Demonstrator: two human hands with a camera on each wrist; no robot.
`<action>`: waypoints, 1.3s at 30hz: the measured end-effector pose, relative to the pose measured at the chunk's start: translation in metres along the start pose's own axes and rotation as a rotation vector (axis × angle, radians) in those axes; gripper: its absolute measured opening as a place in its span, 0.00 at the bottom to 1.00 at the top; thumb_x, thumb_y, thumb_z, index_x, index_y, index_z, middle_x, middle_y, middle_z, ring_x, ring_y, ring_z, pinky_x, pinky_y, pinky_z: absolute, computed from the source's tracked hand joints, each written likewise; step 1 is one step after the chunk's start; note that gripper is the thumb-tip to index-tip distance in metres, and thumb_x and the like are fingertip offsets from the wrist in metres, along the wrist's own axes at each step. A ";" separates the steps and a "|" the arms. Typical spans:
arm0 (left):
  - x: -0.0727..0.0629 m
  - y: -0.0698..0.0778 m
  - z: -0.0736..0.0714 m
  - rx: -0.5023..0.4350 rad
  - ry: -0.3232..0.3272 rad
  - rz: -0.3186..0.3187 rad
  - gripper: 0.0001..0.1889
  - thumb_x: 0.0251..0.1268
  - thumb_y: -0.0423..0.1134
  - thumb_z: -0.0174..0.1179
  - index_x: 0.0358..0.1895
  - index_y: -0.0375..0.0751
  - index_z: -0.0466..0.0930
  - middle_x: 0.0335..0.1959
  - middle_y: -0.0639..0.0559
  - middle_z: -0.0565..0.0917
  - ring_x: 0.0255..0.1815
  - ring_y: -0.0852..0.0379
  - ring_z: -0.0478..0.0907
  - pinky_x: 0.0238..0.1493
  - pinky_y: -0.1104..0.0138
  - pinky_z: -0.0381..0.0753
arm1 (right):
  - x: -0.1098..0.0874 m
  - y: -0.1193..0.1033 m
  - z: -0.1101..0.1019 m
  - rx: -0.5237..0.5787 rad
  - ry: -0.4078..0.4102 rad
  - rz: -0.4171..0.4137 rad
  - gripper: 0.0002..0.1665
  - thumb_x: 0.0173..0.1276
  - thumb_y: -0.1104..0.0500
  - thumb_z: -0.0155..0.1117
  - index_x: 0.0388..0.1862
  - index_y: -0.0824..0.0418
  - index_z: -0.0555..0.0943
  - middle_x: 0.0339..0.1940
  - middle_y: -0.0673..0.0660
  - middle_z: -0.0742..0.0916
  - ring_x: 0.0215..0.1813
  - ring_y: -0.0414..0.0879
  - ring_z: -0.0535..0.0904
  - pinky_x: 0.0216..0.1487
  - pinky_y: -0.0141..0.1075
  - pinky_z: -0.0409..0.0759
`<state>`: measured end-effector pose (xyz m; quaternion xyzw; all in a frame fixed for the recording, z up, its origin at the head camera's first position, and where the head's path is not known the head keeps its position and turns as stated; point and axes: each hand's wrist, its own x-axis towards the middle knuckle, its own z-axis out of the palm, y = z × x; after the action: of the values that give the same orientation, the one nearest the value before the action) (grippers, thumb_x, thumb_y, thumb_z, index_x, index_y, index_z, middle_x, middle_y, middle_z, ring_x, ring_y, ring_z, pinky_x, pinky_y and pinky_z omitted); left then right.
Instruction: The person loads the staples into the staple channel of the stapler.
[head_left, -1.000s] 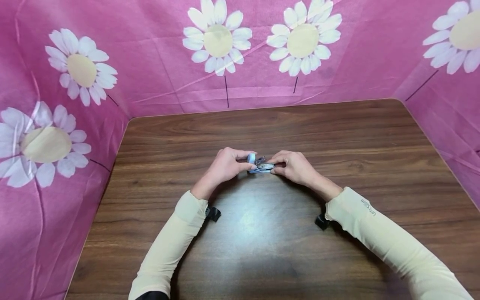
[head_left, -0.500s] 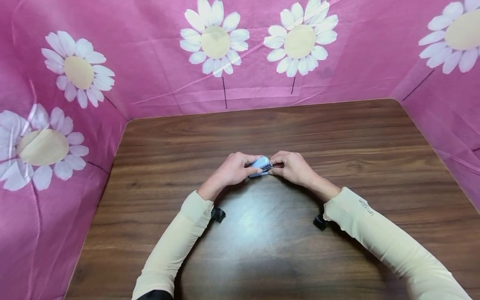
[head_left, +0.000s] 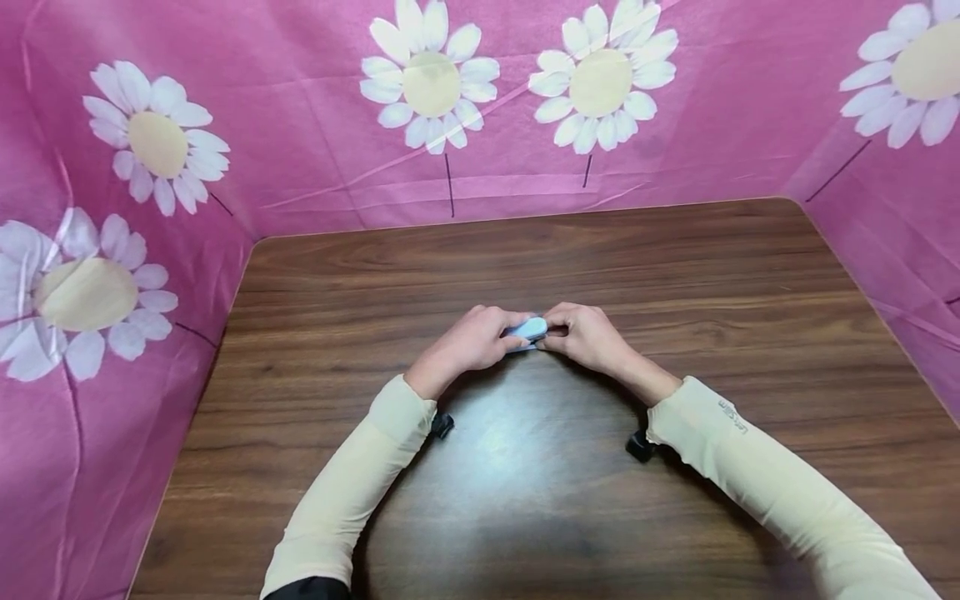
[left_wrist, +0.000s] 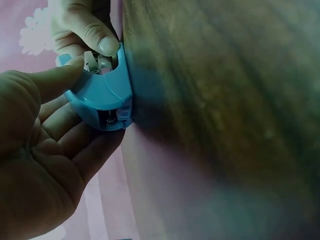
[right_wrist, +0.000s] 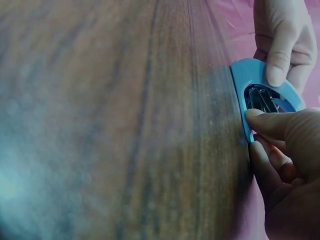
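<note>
A small light-blue stapler (head_left: 529,328) lies at the middle of the table, between both hands. My left hand (head_left: 482,337) grips its rear end, thumb on the near side and fingers on the far side. In the left wrist view, the blue casing of the stapler (left_wrist: 102,90) wraps round metal parts. At the other end my right hand (head_left: 583,335) pinches the stapler's front between thumb and fingers. The right wrist view shows dark metal parts inside the side opening of the stapler (right_wrist: 245,75), with the right thumb (right_wrist: 267,122) at the opening's lower edge.
The brown wood-grain table (head_left: 495,500) stretches around the hands. A pink cloth (head_left: 315,150) printed with white daisies stands along its back and sides. Black wrist cameras sit below the left cuff (head_left: 442,426) and the right cuff (head_left: 640,446).
The stapler's blue top cover, first raised with the metal inside exposed, has swung down to the right over it. My left hand followed it rightward; my right hand stayed nearly still.
</note>
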<state>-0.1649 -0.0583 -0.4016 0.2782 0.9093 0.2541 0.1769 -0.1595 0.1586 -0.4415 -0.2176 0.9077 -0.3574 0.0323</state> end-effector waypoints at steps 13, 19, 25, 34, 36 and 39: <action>0.003 0.005 -0.001 0.108 -0.026 0.047 0.24 0.75 0.46 0.60 0.71 0.49 0.74 0.62 0.51 0.83 0.51 0.57 0.81 0.56 0.61 0.79 | -0.004 -0.003 0.002 -0.008 0.026 -0.004 0.09 0.60 0.59 0.77 0.39 0.57 0.91 0.43 0.53 0.91 0.48 0.49 0.86 0.51 0.46 0.82; 0.003 0.005 -0.001 0.126 -0.022 0.052 0.24 0.75 0.47 0.60 0.71 0.51 0.74 0.61 0.51 0.84 0.47 0.56 0.80 0.53 0.60 0.79 | -0.003 -0.003 0.001 -0.011 0.029 -0.011 0.09 0.59 0.59 0.78 0.40 0.57 0.91 0.43 0.53 0.91 0.48 0.49 0.86 0.51 0.46 0.82; 0.005 -0.002 -0.002 0.037 -0.028 0.045 0.24 0.74 0.45 0.61 0.71 0.52 0.75 0.61 0.52 0.84 0.50 0.58 0.80 0.56 0.63 0.78 | -0.002 -0.002 0.001 -0.004 0.007 -0.013 0.09 0.60 0.59 0.77 0.41 0.57 0.91 0.43 0.53 0.90 0.48 0.48 0.86 0.52 0.46 0.81; 0.003 -0.010 -0.003 -0.008 0.006 0.046 0.25 0.73 0.46 0.62 0.72 0.57 0.74 0.60 0.52 0.84 0.51 0.57 0.79 0.55 0.62 0.78 | -0.003 0.000 0.000 -0.002 -0.019 0.023 0.12 0.60 0.59 0.76 0.43 0.55 0.91 0.45 0.52 0.90 0.50 0.48 0.85 0.54 0.46 0.80; 0.004 -0.011 -0.003 -0.005 0.014 0.047 0.26 0.73 0.46 0.62 0.72 0.57 0.74 0.60 0.52 0.84 0.50 0.56 0.79 0.54 0.62 0.78 | -0.002 0.000 -0.001 -0.007 -0.021 0.021 0.12 0.60 0.59 0.76 0.44 0.56 0.91 0.45 0.52 0.90 0.50 0.48 0.85 0.54 0.47 0.80; 0.005 -0.011 -0.003 0.005 0.022 0.050 0.27 0.72 0.48 0.63 0.73 0.55 0.73 0.60 0.52 0.84 0.49 0.57 0.79 0.54 0.61 0.78 | -0.002 0.001 -0.004 -0.024 -0.028 0.026 0.13 0.61 0.57 0.76 0.45 0.55 0.91 0.46 0.52 0.90 0.48 0.47 0.85 0.52 0.45 0.80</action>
<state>-0.1748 -0.0642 -0.4061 0.2987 0.9045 0.2591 0.1598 -0.1592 0.1627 -0.4395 -0.2111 0.9142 -0.3428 0.0468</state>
